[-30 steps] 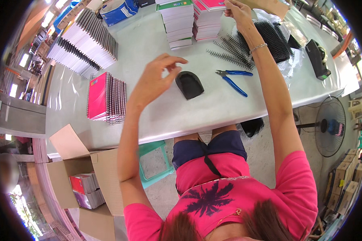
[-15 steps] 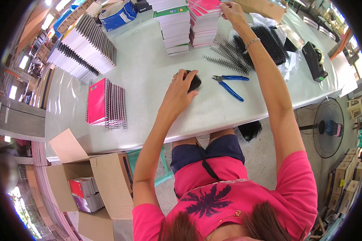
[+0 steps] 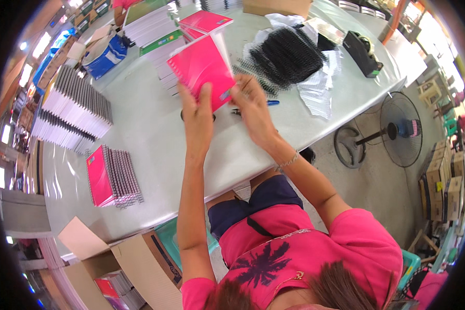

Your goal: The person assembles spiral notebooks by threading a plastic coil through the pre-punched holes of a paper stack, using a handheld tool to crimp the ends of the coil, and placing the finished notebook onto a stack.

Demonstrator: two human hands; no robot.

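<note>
Raised over the table is an unbound pink booklet [image 3: 203, 67], its cover punched with holes along one edge. My left hand [image 3: 197, 116] grips its lower left side, and my right hand [image 3: 254, 111] pinches its lower right corner. Beneath my hands lie a dark rounded object [image 3: 214, 118], mostly hidden, and cutting pliers whose blue handle [image 3: 273, 103] peeks out beside my right hand. Past the booklet stand stacks of loose booklets, one with a green cover [image 3: 161, 42], one with a pink top [image 3: 205, 20]. Black spiral coils [image 3: 289, 57] lie heaped on white wrapping, right of the booklet.
Coil-bound pink notebooks [image 3: 102, 175] are piled at the left, with taller stacks of bound books [image 3: 80, 98] behind. A tape dispenser [image 3: 364, 54] sits near the right edge. An open carton [image 3: 144, 258] is at the lower left, a standing fan [image 3: 400, 129] at the right. Someone's arm shows at the far side.
My right hand has brought a pink booklet from the far stack towards me. My left hand has let go of the dark object and now holds the booklet too. The view has shifted.
</note>
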